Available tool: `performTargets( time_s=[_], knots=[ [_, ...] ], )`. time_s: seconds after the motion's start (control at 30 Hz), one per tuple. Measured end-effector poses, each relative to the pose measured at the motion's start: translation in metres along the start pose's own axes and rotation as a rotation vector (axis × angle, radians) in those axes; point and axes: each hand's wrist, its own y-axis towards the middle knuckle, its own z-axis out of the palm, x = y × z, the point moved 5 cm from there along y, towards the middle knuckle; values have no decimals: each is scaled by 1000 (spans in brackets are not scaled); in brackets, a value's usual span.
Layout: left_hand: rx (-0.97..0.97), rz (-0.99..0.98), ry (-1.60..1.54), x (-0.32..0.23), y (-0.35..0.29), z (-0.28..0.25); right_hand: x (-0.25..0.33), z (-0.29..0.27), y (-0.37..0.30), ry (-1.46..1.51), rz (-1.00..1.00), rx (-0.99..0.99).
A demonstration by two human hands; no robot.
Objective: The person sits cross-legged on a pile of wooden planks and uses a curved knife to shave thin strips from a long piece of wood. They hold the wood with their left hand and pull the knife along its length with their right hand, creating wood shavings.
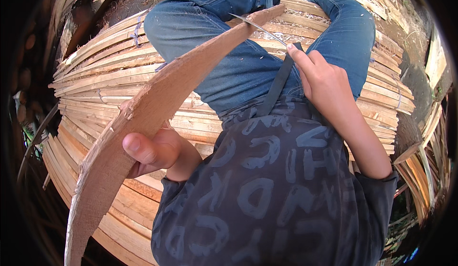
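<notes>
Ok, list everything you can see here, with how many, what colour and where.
Wooden plank: one, reddish-brown, long and curved, running from lower left to top centre across the lap.
Knife: one, dark handle with a thin grey blade, its tip against the plank's upper end.
Split wood slats: a large stack, pale tan, under and around the person.
Loose slats: several, tan, at the right edge.
Jeans: blue, top centre.
Shirt: dark grey, lower centre.
Left hand: gripping the plank.
Right hand: holding the knife.

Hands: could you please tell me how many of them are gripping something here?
2. The left hand grips the long wood strip; the right hand grips the knife against its far end.
</notes>
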Motion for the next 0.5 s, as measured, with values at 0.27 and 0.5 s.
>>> performTargets(
  time_s=[0.27,0.5],
  knots=[
    [-55,53,58,2,5,4,55,-49,-2,421,-192,-289],
    [-43,35,78,-3,1,1,36,-12,-5,202,-125,-107]
  ],
)
